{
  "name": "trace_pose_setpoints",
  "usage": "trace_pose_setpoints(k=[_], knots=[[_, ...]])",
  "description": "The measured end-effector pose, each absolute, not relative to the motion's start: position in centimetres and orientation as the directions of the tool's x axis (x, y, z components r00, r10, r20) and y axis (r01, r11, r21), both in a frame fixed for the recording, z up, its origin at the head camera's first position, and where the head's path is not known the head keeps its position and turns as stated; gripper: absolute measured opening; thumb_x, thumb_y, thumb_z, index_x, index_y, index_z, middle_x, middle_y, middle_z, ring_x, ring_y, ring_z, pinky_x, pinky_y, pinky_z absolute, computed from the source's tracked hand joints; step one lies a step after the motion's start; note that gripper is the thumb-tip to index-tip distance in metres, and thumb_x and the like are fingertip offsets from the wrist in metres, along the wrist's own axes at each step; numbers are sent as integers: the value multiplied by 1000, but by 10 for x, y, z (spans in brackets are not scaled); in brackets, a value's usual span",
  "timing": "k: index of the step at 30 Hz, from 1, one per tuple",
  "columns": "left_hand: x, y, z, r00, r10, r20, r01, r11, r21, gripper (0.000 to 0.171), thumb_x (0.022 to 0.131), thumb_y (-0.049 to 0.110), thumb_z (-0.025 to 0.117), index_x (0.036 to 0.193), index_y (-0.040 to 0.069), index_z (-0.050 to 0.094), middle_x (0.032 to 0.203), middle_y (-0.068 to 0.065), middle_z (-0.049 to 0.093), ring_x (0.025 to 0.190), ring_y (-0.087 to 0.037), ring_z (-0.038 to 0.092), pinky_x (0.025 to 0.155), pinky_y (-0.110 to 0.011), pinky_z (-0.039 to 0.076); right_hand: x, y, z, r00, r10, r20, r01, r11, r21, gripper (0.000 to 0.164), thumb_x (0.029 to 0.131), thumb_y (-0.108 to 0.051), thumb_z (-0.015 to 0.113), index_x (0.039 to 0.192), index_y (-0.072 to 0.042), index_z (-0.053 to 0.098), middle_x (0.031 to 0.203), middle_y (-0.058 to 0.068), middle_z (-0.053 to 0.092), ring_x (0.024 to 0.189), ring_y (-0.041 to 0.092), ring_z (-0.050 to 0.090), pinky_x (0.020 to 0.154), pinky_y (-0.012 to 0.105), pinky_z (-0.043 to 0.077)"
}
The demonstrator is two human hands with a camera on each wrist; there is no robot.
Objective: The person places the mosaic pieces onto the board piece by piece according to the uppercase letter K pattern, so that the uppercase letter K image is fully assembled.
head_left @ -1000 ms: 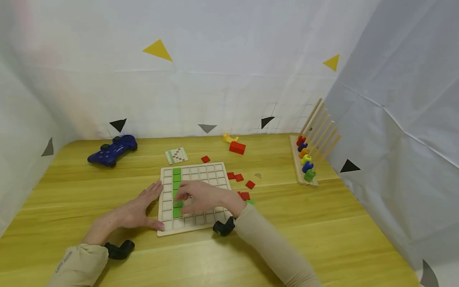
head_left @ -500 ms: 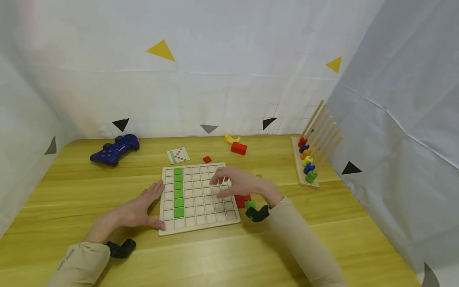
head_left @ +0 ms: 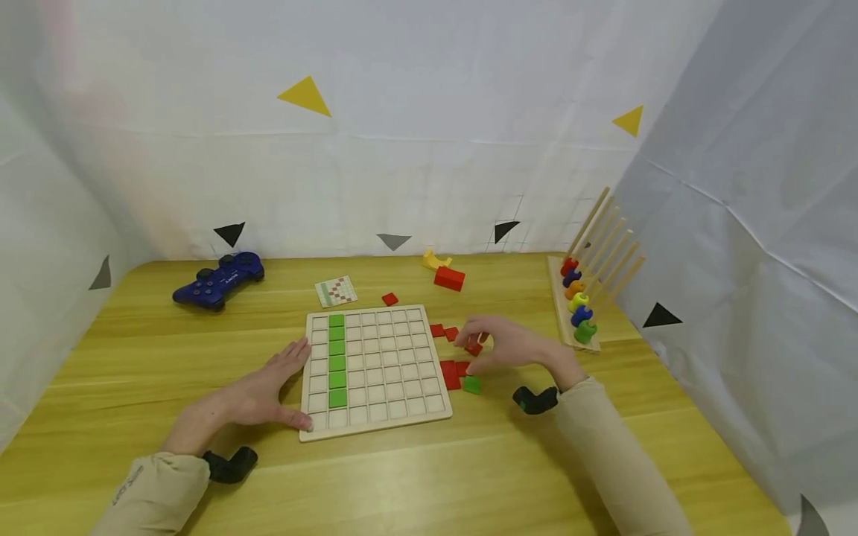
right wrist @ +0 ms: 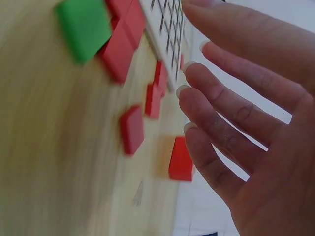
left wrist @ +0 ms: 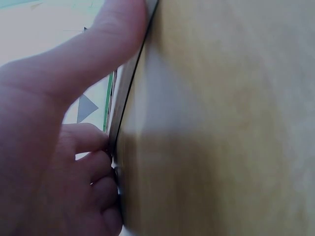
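Observation:
A pale wooden grid board [head_left: 385, 365] lies flat on the table, with a column of several green tiles [head_left: 337, 362] in its second column from the left. Along the board's left edge my left hand [head_left: 258, 391] rests, thumb and fingers spread against the side. My right hand [head_left: 512, 344] hovers just right of the board with relaxed fingers and nothing held. Beneath and beside it are several loose red tiles [head_left: 450, 374] and a green tile [head_left: 472, 385]. In the right wrist view the fingers are apart from that green tile [right wrist: 83, 27] and a lone red tile [right wrist: 132, 130].
Behind the board lie a patterned card [head_left: 337, 291] and a single red tile [head_left: 390, 299]. Farther back are a red block [head_left: 449, 278] and a yellow curved piece [head_left: 434, 260]. A blue game controller [head_left: 220, 281] sits back left; a peg stand with coloured beads [head_left: 576, 305] stands right.
My right hand has moved off the green column, rightward across the board, to the loose tiles beyond its right edge. My left hand has stayed at the left edge.

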State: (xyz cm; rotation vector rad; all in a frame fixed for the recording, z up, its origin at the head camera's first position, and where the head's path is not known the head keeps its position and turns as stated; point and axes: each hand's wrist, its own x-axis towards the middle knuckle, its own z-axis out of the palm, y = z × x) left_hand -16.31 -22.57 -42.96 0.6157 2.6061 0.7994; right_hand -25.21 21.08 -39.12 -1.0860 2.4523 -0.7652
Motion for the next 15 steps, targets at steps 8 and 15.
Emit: trace_pose_setpoints(k=[8,15], knots=[[-164,-225,-431,-846,495,-199,298,748,592,125,75,58,80,158,-5,11,166,-24,0,152,-47,0,119,-66,7,-251,237,-400,-659,-747,-84,-562,564,-605,36,83,-21,83,116,-9,70,109,7,67,98,29,60,91,51,50],[-165,-226,-431,-844,498,-201,294,742,603,126,75,57,81,158,-6,9,166,-24,-2,151,-47,-2,119,-67,6,-250,236,-407,-688,-715,-123,-547,622,-560,39,81,-29,85,114,-13,70,108,1,65,98,19,60,92,40,52]])
